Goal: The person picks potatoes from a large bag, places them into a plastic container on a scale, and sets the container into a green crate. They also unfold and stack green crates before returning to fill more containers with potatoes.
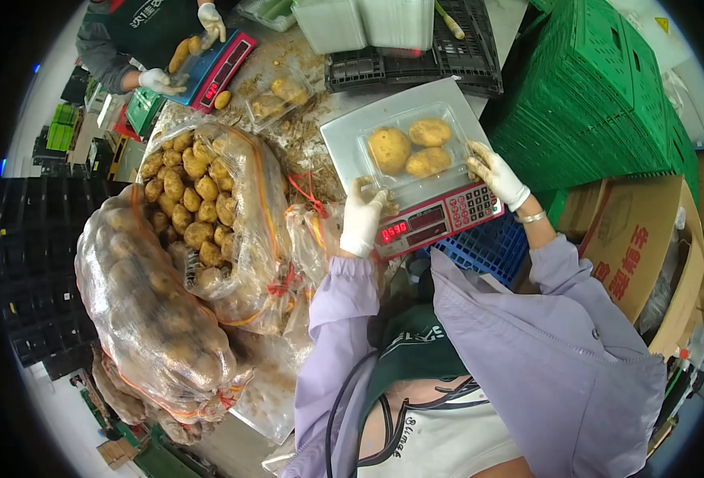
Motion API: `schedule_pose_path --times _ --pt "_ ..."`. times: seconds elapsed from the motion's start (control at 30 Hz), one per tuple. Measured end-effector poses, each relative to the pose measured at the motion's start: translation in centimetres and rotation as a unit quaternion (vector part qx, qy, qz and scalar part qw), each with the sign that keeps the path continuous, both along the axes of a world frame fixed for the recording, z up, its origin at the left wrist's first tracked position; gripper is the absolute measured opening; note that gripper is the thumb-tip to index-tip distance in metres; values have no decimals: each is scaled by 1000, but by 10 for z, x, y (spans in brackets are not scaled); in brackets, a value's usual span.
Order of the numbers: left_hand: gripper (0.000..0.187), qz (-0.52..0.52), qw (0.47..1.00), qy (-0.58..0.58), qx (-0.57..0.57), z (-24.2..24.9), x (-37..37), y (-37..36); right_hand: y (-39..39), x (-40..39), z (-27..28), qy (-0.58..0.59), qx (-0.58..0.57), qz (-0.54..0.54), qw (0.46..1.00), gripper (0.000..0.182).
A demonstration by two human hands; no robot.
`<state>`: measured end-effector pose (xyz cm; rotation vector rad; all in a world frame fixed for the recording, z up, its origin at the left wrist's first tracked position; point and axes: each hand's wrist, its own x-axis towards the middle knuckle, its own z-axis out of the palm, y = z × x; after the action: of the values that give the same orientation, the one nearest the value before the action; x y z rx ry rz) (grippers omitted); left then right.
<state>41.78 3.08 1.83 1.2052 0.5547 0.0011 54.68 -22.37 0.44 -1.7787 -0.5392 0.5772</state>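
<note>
A clear plastic tray (pixel 365 156) with three potatoes (pixel 389 150) in it sits on the metal platform (pixel 338 131) of a red scale (pixel 440 219). The red digits seem to read 0.530. My left hand (pixel 364 217), in a white glove, is at the near left corner of the tray, its thumb and fingers apart. At the platform's right edge is my right hand (pixel 497 175), also gloved, with fingers stretched toward the tray. Whether either hand pinches the thin clear plastic is hard to see.
An opened bag of potatoes (pixel 197 191) lies on the left, beside another full bag (pixel 145 295). Green crates (pixel 591 95) are stacked at right, above a cardboard box (pixel 639 247). Clear containers (pixel 328 28) and black crates (pixel 463 48) stand behind. A co-worker's gloved hands (pixel 161 81) hold potatoes over another scale (pixel 224 72).
</note>
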Motion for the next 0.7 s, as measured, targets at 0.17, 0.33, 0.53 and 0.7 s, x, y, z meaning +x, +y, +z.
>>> schedule_pose_path --times 0.17,0.33,0.53,0.7 --pt "46 -66 990 88 -87 4 15 18 2 13 21 192 30 61 979 57" --pt "41 -65 994 70 -48 6 9 19 6 16 17 234 86 52 967 62" --pt "36 71 992 98 40 23 -12 41 -4 30 24 104 16 -36 994 47" --pt "31 149 983 99 42 27 -9 41 5 23 17 -14 97 -167 981 31"
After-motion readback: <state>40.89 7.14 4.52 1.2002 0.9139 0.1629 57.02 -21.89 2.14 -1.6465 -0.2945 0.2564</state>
